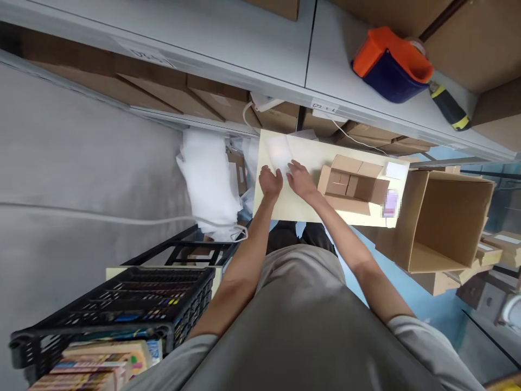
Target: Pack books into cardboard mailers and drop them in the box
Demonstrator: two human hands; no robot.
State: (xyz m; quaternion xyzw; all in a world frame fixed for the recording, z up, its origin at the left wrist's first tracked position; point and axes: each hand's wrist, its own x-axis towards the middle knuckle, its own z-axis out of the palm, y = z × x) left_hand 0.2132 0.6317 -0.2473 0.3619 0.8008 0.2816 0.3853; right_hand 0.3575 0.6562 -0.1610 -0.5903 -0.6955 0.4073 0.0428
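A pale white wrapped item or folded sheet [279,151], too washed out to make out, lies on the left end of the cream tabletop [303,209]. My left hand [271,182] is at its near left edge, with fingers loosely bent and thumb apart. On the near right side of the white item, my right hand [302,179] reaches forward with fingers stretched and the fingertips at its edge. Neither hand shows anything gripped. To the right of my right hand stands an open cardboard box [345,203], its flaps spread outward.
A stack of white foam sheets [207,174] hangs left of the table. A blurred purple item [391,203] and white label [394,170] lie at the right end, beside a large open carton [419,228]. Overhead, a shelf [244,49] holds a tape dispenser [393,70]. Lower left is a black crate [163,293].
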